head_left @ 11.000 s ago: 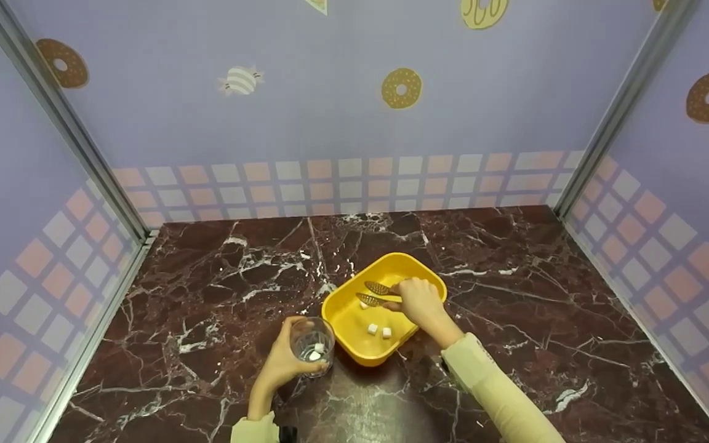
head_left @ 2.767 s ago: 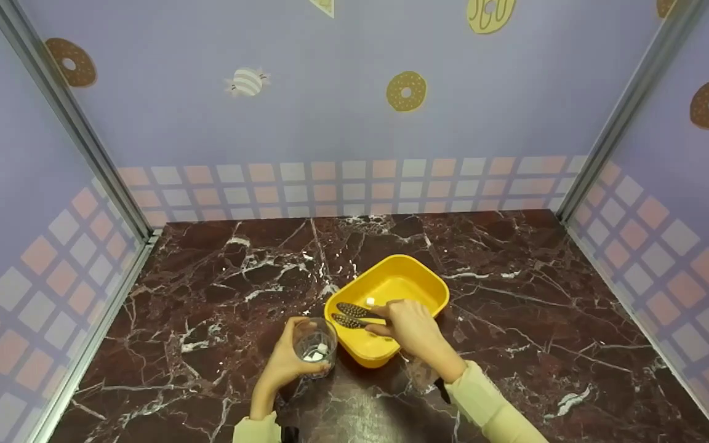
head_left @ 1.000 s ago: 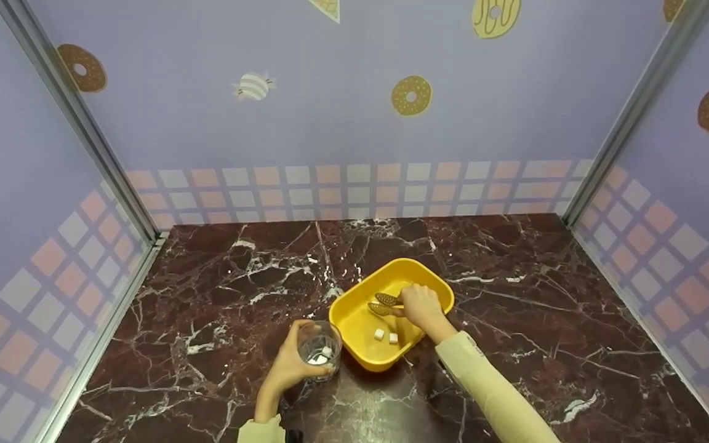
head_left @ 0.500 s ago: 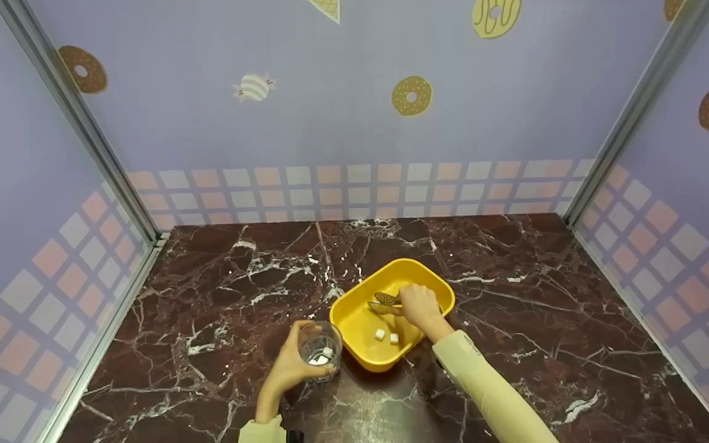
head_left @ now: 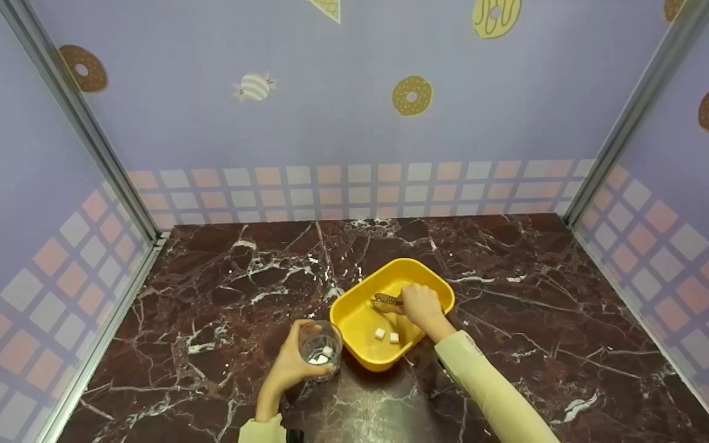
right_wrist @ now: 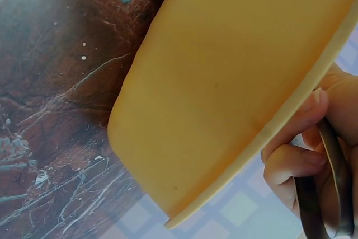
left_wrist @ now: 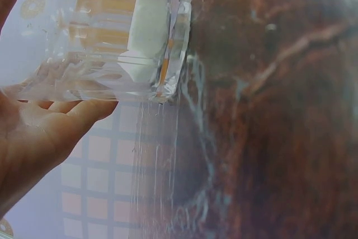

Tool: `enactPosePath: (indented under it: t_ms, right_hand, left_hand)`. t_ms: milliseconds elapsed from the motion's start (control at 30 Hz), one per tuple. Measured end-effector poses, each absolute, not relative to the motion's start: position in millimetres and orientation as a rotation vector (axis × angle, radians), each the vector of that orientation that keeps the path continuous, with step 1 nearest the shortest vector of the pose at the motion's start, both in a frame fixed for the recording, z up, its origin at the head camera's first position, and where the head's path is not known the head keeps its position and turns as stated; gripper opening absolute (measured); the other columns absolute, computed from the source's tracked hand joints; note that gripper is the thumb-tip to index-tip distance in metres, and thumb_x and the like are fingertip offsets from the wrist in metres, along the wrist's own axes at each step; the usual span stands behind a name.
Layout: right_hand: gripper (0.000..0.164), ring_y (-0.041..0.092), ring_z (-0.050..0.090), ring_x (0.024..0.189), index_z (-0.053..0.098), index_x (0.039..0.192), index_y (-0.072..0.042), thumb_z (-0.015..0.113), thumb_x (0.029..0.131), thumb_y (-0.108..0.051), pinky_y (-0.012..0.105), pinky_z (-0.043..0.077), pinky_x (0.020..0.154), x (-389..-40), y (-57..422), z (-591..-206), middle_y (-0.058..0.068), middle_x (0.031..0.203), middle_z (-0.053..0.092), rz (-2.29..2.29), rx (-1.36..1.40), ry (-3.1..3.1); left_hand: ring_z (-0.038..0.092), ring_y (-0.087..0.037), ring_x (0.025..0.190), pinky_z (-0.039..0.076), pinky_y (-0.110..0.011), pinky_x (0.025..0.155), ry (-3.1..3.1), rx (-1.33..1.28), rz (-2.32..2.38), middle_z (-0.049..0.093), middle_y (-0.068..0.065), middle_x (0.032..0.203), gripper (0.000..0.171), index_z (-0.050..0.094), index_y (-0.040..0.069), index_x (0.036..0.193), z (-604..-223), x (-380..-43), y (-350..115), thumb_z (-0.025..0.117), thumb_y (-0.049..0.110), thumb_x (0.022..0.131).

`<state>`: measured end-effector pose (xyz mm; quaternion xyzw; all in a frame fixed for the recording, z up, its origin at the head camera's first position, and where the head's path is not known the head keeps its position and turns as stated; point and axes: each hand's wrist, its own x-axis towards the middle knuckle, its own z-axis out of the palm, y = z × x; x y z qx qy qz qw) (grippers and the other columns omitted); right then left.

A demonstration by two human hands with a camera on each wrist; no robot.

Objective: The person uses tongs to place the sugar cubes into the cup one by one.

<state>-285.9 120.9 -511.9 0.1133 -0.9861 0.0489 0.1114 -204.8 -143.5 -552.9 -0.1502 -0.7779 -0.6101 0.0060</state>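
My left hand [head_left: 287, 363] grips a clear drinking glass [head_left: 332, 335] round its side, fingers on the far side and thumb in front. The glass stands upright on the table, and white cubes [left_wrist: 146, 26] lie at its bottom. My right hand [head_left: 421, 304] holds metal tongs [head_left: 384, 303] with perforated tips inside a yellow tray [head_left: 336, 304]. The tips are close together, low in the tray; I cannot tell whether a cube is between them. Two white cubes [head_left: 380, 334] lie nearer me on the tray floor. The right wrist view shows the tongs' curved handle [right_wrist: 338, 177] beyond the tray wall.
The dark red marbled tabletop [head_left: 219, 320] spreads around the tray and glass. Lilac walls [head_left: 330, 123] printed with sweets and checks enclose it at the back and both sides, with metal posts [head_left: 634, 117] at the corners.
The tongs reached toward the glass earlier, then moved back right into the tray. Over the last half second their tips have drawn together. The left hand and glass stay put.
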Motion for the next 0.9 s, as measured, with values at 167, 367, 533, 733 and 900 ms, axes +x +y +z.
enactPosePath:
  t_ms: [167,367,533,733,900]
  right_hand:
    - [0.023,0.031,0.061,0.063,0.066,0.064,-0.011,0.074,0.067,-0.032,0.042,0.050,0.050,-283.4,128.8,-512.4,0.011,0.069,0.065,0.163,0.340,-2.903]
    - [0.022,0.030,0.060,0.060,0.068,0.063,-0.014,0.073,0.068,-0.035,0.043,0.048,0.047,-278.2,134.8,-509.0,0.011,0.066,0.064,0.209,0.363,-2.896]
    - [0.023,0.029,0.059,0.059,0.069,0.067,-0.015,0.073,0.067,-0.038,0.043,0.048,0.046,-273.9,135.6,-505.8,0.011,0.065,0.064,0.201,0.390,-2.868]
    - [0.022,0.029,0.059,0.058,0.069,0.067,-0.018,0.071,0.067,-0.040,0.041,0.047,0.044,-266.9,133.4,-495.7,0.007,0.064,0.064,0.208,0.423,-2.835]
    - [0.021,0.028,0.059,0.057,0.069,0.067,-0.018,0.071,0.068,-0.039,0.040,0.045,0.042,-258.7,128.1,-480.2,0.007,0.062,0.063,0.223,0.466,-2.795]
  left_hand:
    - [0.044,-0.035,0.119,0.030,-0.048,0.106,-2.443,-0.461,-1.904,0.052,-0.020,0.121,0.083,0.037,0.003,0.118,-552.6,-204.2,-142.6,0.084,0.007,0.050]
    - [0.045,-0.036,0.118,0.031,-0.050,0.106,-2.441,-0.458,-1.896,0.052,-0.021,0.121,0.082,0.037,0.002,0.118,-552.5,-204.3,-142.4,0.083,0.005,0.050]
    - [0.046,-0.036,0.118,0.030,-0.049,0.106,-2.431,-0.462,-1.903,0.052,-0.021,0.121,0.083,0.037,0.001,0.118,-553.1,-204.7,-142.8,0.083,0.004,0.049]
    - [0.045,-0.036,0.118,0.030,-0.050,0.106,-2.439,-0.459,-1.902,0.052,-0.021,0.122,0.082,0.038,0.001,0.118,-554.0,-204.6,-142.4,0.083,0.004,0.049]
    - [0.046,-0.036,0.118,0.030,-0.049,0.106,-2.449,-0.445,-1.893,0.052,-0.020,0.122,0.083,0.038,0.003,0.118,-552.7,-204.0,-142.1,0.083,0.007,0.049]
